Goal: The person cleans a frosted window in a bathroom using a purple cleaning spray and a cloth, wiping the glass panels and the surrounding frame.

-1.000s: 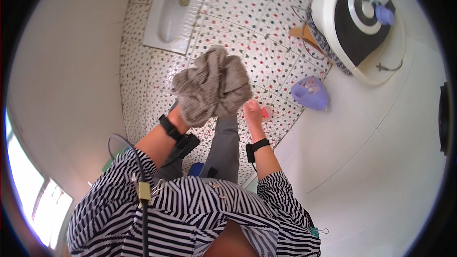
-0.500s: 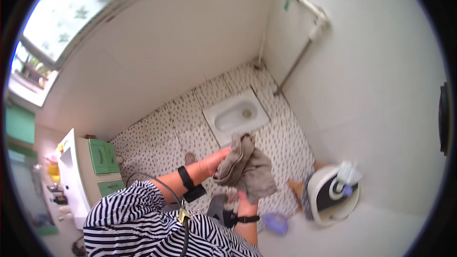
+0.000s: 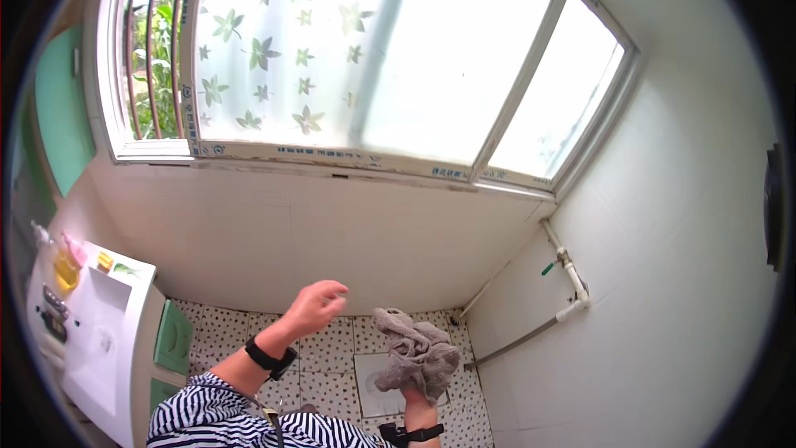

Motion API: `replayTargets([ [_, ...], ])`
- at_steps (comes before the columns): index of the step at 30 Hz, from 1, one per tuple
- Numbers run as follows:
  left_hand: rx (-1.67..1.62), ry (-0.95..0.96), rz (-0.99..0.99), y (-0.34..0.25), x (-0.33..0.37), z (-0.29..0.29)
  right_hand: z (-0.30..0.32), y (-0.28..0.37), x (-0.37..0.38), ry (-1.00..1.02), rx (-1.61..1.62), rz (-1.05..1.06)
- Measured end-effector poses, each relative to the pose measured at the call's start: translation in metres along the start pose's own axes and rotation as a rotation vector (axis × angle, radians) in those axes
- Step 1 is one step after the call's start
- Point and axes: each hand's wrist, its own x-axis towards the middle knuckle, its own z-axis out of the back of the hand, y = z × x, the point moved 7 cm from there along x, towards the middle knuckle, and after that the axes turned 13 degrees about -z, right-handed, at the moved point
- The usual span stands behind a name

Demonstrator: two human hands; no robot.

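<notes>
A crumpled grey-brown towel (image 3: 419, 357) is bunched up in my right hand (image 3: 417, 398); the cloth covers most of its fingers. My left hand (image 3: 319, 307) is raised to the left of the towel and apart from it, with nothing in it and its fingers loosely bent and spread. Dark straps circle both wrists. Below the towel, and partly hidden by it, a white squat toilet (image 3: 371, 398) is set in the speckled tile floor (image 3: 323, 357).
At left stands a white washbasin (image 3: 108, 315) over green cabinet doors (image 3: 172, 340), with a yellow bottle (image 3: 66, 274) and other bottles along its edge. A wide window (image 3: 373, 58) fills the far wall. White pipes (image 3: 570, 274) with a green-handled valve run along the right wall.
The view has tilted up toward the window. My left hand has let go of the towel and moved away to the left; my right hand now holds it alone.
</notes>
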Motion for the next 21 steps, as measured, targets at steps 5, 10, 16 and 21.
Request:
replayTargets([
  [5,0.221,-0.442,-0.178,0.012,0.050,0.176,-0.080,0.119,0.079,0.290,0.254,0.242],
  [10,0.620,-0.761,-0.269,0.051,0.092,0.316,-0.195,0.257,0.254,0.447,0.146,0.701],
  [16,0.909,-0.948,-0.219,0.150,0.181,0.414,-0.308,0.358,0.352,-0.219,-0.854,1.521],
  [21,0.537,-1.157,-0.270,0.210,0.217,0.497,-0.326,0.302,0.412,-0.628,-1.312,1.730],
])
